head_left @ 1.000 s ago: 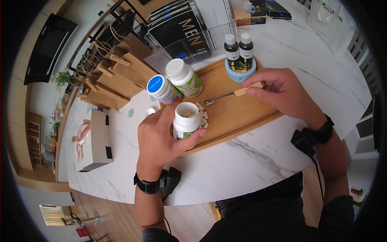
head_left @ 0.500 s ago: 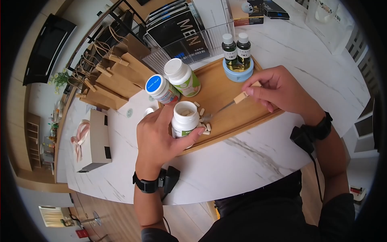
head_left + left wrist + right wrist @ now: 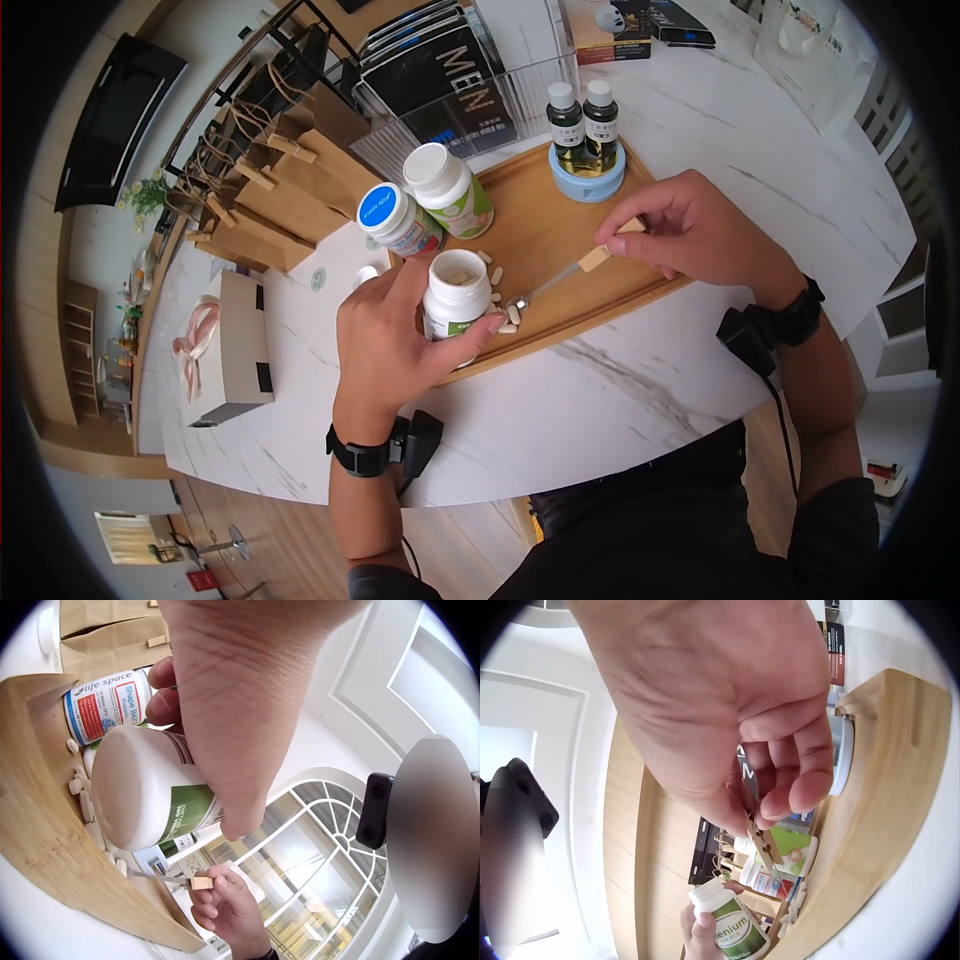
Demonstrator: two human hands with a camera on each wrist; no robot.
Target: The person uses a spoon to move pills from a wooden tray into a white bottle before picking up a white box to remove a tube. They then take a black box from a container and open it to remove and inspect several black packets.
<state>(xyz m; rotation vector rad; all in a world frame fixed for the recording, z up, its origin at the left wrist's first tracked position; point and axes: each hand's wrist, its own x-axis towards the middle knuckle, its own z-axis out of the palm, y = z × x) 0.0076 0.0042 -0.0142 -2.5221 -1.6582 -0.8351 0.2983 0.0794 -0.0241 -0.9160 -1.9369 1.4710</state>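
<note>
My left hand [image 3: 385, 325] grips an uncapped white pill bottle [image 3: 460, 298] at the near left end of the wooden tray [image 3: 590, 290]. Pale capsules show inside its mouth, and its base faces the left wrist view. Loose capsules [image 3: 497, 274] lie beside the bottle on its right. Between thumb and fingers, my right hand [image 3: 705, 232] pinches a wooden clothespin [image 3: 764, 847], from which a small metal spoon [image 3: 519, 302] reaches left. The spoon's bowl is down among the capsules, close to my left thumb.
Two white supplement bottles, one blue-lidded [image 3: 382, 206] and one white-lidded [image 3: 432, 167], stand behind my left hand. Two dark bottles [image 3: 582, 128] sit on a blue round base [image 3: 588, 182]. Beyond are paper bags [image 3: 290, 190] and a clear organizer [image 3: 450, 115]; a gift box [image 3: 235, 345] stands left.
The spoon's bowl has come toward me, from beyond the capsules to in among them, as my right hand tilted the clothespin. My left hand keeps its grip on the bottle.
</note>
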